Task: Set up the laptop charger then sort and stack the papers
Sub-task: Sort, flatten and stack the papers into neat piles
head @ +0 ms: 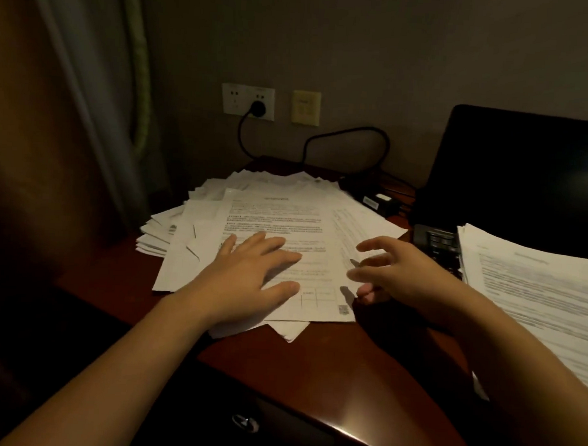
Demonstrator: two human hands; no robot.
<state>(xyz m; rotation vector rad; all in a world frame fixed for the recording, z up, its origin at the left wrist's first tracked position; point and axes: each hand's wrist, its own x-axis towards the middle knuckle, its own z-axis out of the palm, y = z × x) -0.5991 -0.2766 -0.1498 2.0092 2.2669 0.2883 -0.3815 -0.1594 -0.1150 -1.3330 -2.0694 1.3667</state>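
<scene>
A loose heap of papers (176,233) is spread across the middle of the dark wooden worktop (313,368), its sheets fanned at many angles. A printed top sheet (279,218) lies uppermost. A second stack (535,294), squarer in its edges, is laid over the keyboard of the open laptop (524,172) at the right.

The charger appears to be set up already. A plug (258,108) is seated in the wall socket (248,101), and a black cable (350,132) is looped down to the power brick (377,201) behind the heap. The link to the laptop itself cannot be made out.

The left hand (249,278) is laid flat on the top sheet, fingers straight and slightly spread, so the heap is pinned. The right hand (395,274) is held at the sheet's right edge with fingers apart and half curled. Nothing is gripped by it, and whether the paper is touched cannot be told.

The sheets are judged to be light, limp and slippery against one another, and easily creased or torn at a corner. A single sheet is best lifted at a free edge or corner, with the thumb slid beneath and the fingers on top, while the rest is held down. A thicker bundle is better taken by both long edges and tapped square on the worktop.
</scene>
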